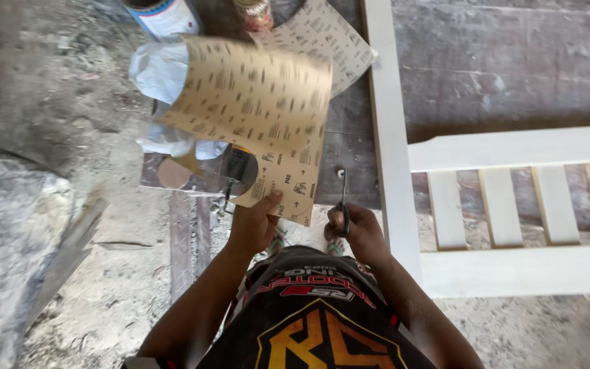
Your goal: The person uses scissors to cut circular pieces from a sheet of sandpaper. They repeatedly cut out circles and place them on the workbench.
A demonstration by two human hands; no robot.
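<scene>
Fingers (272, 201) of left hand (254, 222) are pinched on sandpaper sheet (254, 109), held up at frame centre. Right hand (353, 229) is closed around scissors (343, 198), lower centre, beside white frame (394, 137) on floor (49, 123).

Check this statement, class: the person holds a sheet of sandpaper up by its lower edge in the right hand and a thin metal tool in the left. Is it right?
The hands are swapped. The head view shows the left hand pinching the sandpaper sheet by its lower edge, while the right hand grips the thin metal tool.
</scene>
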